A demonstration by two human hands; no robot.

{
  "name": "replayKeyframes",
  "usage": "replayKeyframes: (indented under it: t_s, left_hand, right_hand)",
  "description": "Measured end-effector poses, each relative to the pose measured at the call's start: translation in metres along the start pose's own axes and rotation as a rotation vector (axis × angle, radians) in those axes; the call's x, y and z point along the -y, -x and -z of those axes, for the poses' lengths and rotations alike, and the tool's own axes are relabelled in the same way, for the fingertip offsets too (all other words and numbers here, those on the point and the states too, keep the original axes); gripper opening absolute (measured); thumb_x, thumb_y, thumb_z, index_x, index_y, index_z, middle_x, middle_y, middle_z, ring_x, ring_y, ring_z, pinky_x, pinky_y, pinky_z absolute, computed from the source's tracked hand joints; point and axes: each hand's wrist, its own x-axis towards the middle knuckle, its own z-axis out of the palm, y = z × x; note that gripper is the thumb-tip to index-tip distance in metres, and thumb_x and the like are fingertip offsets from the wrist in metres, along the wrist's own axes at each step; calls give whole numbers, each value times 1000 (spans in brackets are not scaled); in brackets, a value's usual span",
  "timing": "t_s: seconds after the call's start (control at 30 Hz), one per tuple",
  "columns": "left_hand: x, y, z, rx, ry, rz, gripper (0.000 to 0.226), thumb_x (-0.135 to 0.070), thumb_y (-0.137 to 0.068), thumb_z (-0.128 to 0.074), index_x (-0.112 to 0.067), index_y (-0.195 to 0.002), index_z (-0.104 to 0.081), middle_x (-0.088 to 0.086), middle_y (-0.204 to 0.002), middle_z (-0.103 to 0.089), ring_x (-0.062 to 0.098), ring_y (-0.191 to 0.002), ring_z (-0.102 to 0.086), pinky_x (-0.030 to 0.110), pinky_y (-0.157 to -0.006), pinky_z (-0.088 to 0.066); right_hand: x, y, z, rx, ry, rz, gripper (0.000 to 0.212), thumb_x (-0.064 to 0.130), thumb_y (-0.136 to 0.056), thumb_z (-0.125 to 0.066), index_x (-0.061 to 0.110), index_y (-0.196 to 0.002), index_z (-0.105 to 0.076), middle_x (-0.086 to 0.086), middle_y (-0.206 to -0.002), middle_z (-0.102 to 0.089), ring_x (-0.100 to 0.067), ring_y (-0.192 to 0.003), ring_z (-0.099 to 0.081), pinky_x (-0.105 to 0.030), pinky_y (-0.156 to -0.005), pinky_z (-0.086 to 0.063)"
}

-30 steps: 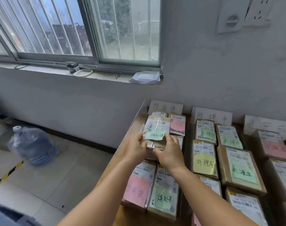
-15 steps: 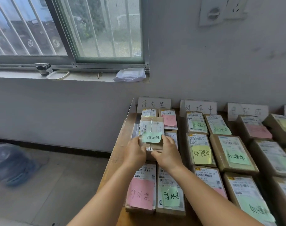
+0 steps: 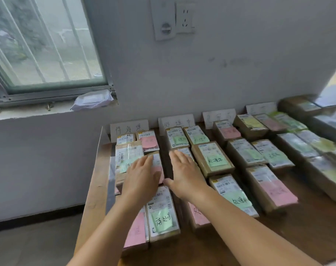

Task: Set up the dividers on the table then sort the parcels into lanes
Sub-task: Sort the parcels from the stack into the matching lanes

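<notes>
Brown cardboard parcels with shipping labels and pink, green or yellow sticky notes lie in rows on the wooden table (image 3: 98, 189). White handwritten sign cards (image 3: 129, 128) stand against the wall at the head of each lane. My left hand (image 3: 140, 179) hovers flat, fingers spread, over a taped parcel with a green note (image 3: 128, 156) in the leftmost lane. My right hand (image 3: 184, 173) is open, palm down, over a parcel (image 3: 184, 150) in the second lane. Neither hand holds anything. A green-note parcel (image 3: 163, 214) lies nearest me.
The table's left edge drops to the floor (image 3: 29, 244). A window sill (image 3: 38, 111) with a white packet (image 3: 92, 99) runs left of the table. A wall socket (image 3: 173, 18) is above. More parcels (image 3: 305, 148), blurred, fill the right side.
Both hands have let go of the taped green-note parcel, which now lies in the left lane. My right hand has moved right to the second lane. The view has swung right.
</notes>
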Motion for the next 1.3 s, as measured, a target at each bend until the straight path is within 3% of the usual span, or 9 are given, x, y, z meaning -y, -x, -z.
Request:
replayKeyframes:
  t_s: [0.33,0.93,1.3]
  left_hand:
    - [-102,24,-20,121,-97,-230,59,-41,-99,-43,-24,-151,-21,-6,-155,-26,19,-144,-22,37,-116,-19]
    - [-380,90,-108,125,20,-351,63,-43,-98,-45,-27,-152,-17,-6,-159,-20,16,-147,-14,36,-120,-11]
    - [-501,63,-151,142,33,-494,65,-45,-96,-47,-27,-152,-19,-7,-156,-25,13,-145,-18,33,-119,-14]
  right_hand:
    - [-85,70,51,-73,73,-132,77,37,-94,-55,21,-152,-7,3,-160,-5,-18,-148,0,-39,-118,-7]
    - [-321,227,171,-151,81,-299,79,42,-91,-59,27,-152,-11,6,-160,-11,-17,-148,-6,-39,-119,-10]
    - [-437,255,222,-189,63,-429,78,45,-89,-59,30,-151,-14,8,-159,-13,-16,-147,-7,-38,-119,-9]
